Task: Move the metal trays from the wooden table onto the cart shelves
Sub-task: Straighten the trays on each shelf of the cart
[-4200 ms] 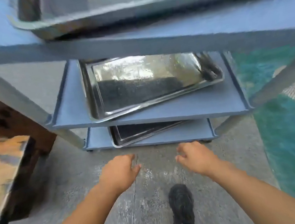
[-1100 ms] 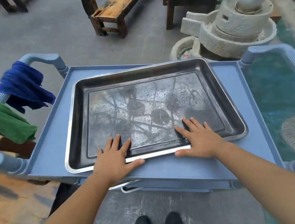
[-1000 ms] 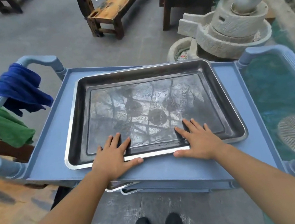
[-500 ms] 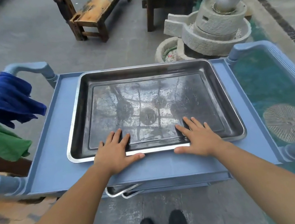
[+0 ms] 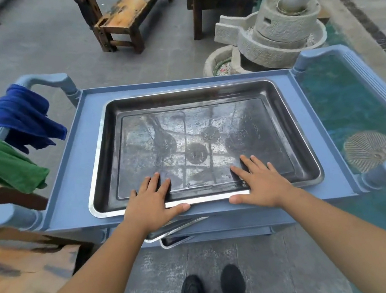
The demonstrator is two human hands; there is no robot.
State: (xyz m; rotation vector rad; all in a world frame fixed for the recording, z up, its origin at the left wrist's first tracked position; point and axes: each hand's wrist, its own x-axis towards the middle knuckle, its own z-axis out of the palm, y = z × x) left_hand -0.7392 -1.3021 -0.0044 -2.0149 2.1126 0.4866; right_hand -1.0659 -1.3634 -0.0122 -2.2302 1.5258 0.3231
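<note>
Since the earlier frame, only the viewpoint shifts. Left hand [image 5: 151, 203] and right hand [image 5: 261, 184], grip apart, press flat on the metal tray [image 5: 196, 126], seating it centrally on the cart's top shelf [image 5: 73, 188].

metal tray [image 5: 201, 145] flat on blue cart [image 5: 71, 208] top shelf, left hand [image 5: 151, 202] and right hand [image 5: 260, 182] flat over near rim, fingers spread, two more trays [image 5: 174, 233] poking out below
</note>
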